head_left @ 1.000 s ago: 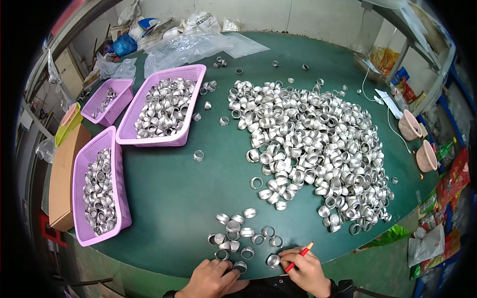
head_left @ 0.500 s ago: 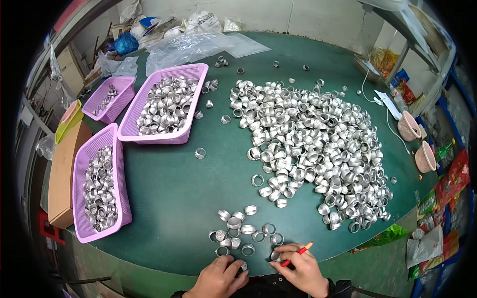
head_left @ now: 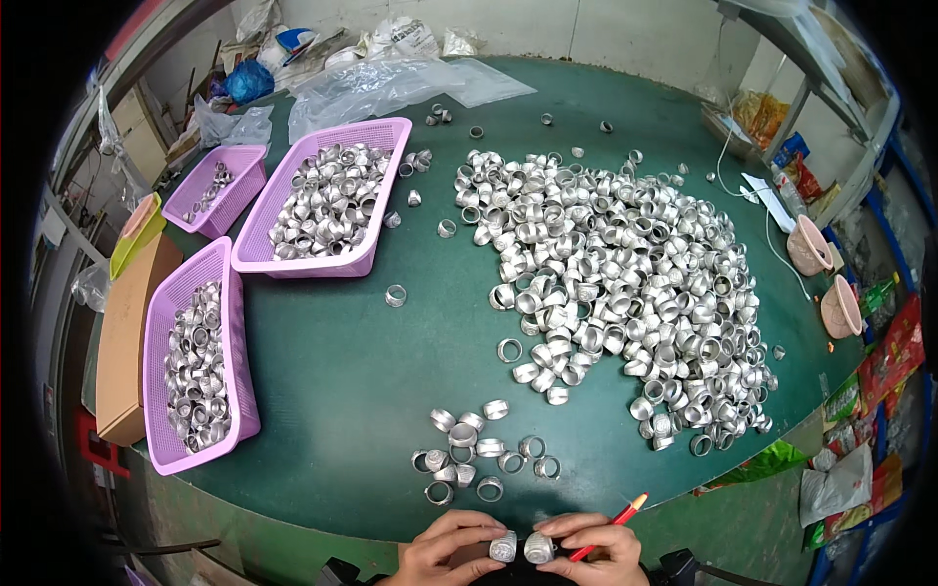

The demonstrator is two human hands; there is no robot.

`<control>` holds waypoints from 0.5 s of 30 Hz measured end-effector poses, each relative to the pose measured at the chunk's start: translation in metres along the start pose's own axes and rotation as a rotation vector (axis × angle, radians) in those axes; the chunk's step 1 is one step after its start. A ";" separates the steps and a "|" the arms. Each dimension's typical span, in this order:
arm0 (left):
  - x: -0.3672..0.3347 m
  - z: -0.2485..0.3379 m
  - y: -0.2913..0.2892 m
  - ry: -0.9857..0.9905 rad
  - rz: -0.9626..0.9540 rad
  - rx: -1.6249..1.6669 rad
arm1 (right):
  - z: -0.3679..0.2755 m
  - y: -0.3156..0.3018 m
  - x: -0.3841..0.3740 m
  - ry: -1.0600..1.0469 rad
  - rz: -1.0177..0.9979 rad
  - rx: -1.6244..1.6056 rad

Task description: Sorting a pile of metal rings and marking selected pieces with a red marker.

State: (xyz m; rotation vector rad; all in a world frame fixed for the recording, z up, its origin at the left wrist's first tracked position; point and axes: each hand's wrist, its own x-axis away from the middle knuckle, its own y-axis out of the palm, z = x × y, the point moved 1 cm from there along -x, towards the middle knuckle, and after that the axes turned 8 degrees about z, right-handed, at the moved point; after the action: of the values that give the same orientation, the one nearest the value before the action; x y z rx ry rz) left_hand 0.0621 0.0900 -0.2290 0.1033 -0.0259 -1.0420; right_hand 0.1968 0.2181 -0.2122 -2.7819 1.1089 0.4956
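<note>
At the near table edge, my left hand pinches a chunky silver metal ring between thumb and fingers. My right hand grips a second ring of the same sort, and a red pencil is tucked in its fingers, pointing up to the right. The two rings face each other with a narrow gap between. Just beyond my hands lies a small cluster of loose rings. A large heap of similar rings spreads over the right half of the table.
Pink-purple plastic baskets with rings inside stand on the left, beside a cardboard box. Clear plastic sheeting lies at the far edge of the green table. Small pink baskets and a white cable are at the right.
Both hands have drawn back toward me and closer together. Each ring has come away from beside the small cluster and is now held up between the fingers, side by side.
</note>
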 end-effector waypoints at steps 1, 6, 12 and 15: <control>0.000 0.002 0.001 0.034 -0.004 -0.006 | 0.000 0.004 -0.002 -0.047 -0.025 -0.037; 0.001 0.001 0.003 -0.022 0.038 0.118 | 0.007 0.013 0.003 -0.046 -0.009 -0.111; -0.001 0.002 0.008 -0.229 0.045 0.492 | 0.009 0.023 0.007 0.432 0.187 -0.592; -0.001 -0.002 0.011 -0.295 0.034 0.567 | 0.013 0.027 0.009 0.541 0.238 -0.750</control>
State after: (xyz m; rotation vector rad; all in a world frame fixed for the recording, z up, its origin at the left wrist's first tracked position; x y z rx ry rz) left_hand 0.0707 0.0968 -0.2301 0.4606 -0.5906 -0.9848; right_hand 0.1807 0.1952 -0.2263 -3.5907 1.6547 0.1908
